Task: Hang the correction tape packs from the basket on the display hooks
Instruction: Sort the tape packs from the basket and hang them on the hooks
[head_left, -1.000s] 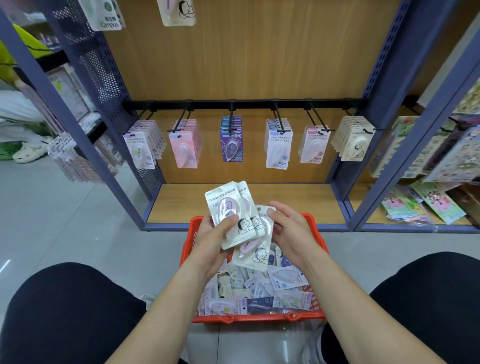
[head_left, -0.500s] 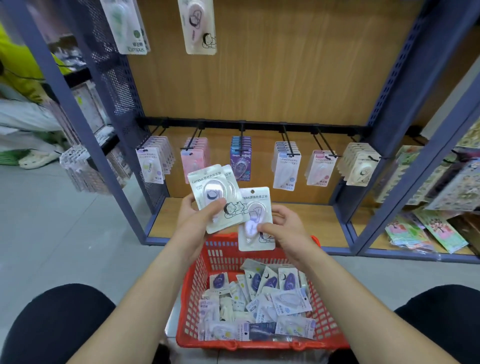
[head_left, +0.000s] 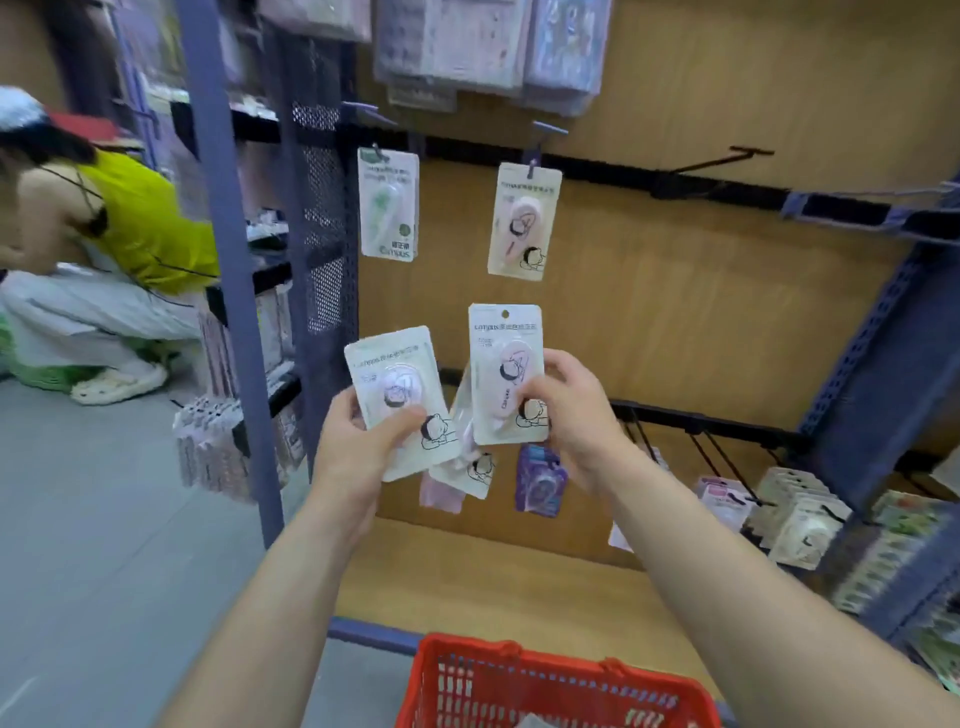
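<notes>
Pink correction tape pack (head_left: 506, 374) pinched upright in my right hand (head_left: 571, 415); my left hand (head_left: 358, 447) grips a fan of packs (head_left: 400, 395); hanging green pack (head_left: 388, 205) reads "Campus".

At the left of the frame a person (head_left: 140, 218) in a yellow top and pale trousers crouched on the grey floor (head_left: 104, 545), wearing white clogs (head_left: 119, 382). A blue steel upright (head_left: 236, 312) stood just beside a dark perforated panel (head_left: 322, 234). A wooden back board (head_left: 701, 312) filled the centre, with a wooden shelf base (head_left: 493, 587) below it. Blurred packets (head_left: 878, 566) crowded the lower right.
</notes>
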